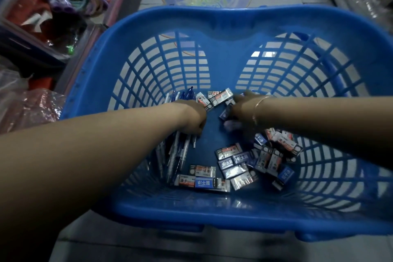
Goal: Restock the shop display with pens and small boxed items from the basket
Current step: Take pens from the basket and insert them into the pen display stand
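Over on the left, shelves hold bagged goods (32, 100). Down in the blue basket (212, 215), the left hand (194, 118) curls its fingers around a bundle of pens (176, 155). Small boxed items (244, 164) lie scattered on the basket floor. The right hand (240, 110) reaches among them, blurred; I cannot tell its fingers.

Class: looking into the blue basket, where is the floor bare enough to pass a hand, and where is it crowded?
Bare floor lies in the middle of the basket, between the pens on the left and the small boxes on the right. Crowded: the near-right box heap, and the far end around both hands.
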Demonstrator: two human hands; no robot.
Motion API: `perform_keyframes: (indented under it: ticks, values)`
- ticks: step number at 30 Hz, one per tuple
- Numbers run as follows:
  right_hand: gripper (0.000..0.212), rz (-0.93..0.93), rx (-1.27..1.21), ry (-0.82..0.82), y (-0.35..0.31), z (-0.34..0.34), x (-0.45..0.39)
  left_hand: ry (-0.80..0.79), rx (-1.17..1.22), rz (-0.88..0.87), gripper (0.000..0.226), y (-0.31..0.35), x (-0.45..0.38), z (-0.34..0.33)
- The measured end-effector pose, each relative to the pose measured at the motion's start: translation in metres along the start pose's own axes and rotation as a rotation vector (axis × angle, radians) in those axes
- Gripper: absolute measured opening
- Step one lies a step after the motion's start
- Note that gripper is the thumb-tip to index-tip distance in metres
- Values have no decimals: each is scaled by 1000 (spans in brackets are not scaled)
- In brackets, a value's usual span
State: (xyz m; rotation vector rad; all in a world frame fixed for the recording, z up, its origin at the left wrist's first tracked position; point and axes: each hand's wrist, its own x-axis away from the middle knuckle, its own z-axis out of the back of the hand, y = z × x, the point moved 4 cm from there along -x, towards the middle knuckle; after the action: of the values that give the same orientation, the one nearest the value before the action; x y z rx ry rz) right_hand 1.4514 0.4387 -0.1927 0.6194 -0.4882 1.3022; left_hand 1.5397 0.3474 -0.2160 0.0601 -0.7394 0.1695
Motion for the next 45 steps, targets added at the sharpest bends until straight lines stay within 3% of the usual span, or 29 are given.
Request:
perform_keyframes:
  ticks: [4,8,12,14,17,19,25,29,33,38,40,42,45]
  values:
    - [33,-140,-83,-104,47,0,19,-24,-32,-12,24,2,-3,-1]
    - [61,-250,33,-286,67,-15,26,-47,-89,-33,19,11,-3,-2]
    - [68,-280,247,-108,49,2,35,-33,-223,-79,31,21,-3,-6]
    - [64,-178,337,-44,23,7,40,-16,-294,-109,34,24,-2,-5]
    - [52,281,168,-68,-38,-8,44,5,-354,-148,34,21,2,-2]
    - [54,447,45,-100,-70,-18,45,-3,-325,-153,33,18,3,-2]
    - [58,354,21,32,-115,-30,20,-8,-256,-149,24,13,1,-3]
    - [52,385,0,95,-133,-30,9,-5,-225,-145,24,9,-3,-5]
    - [49,359,3,84,-132,-36,4,-3,-190,-147,21,7,-7,-6]
    - [46,491,202,26,-118,-41,13,-17,-185,-145,19,6,-9,-6]
    - [57,505,284,6,-109,-44,16,-27,-195,-137,19,6,-10,-6]
    - [81,511,376,-42,-102,-46,18,-39,-190,-134,18,6,-12,-6]
    - [73,511,423,8,-103,-47,19,-41,-213,-151,16,7,-12,-8]
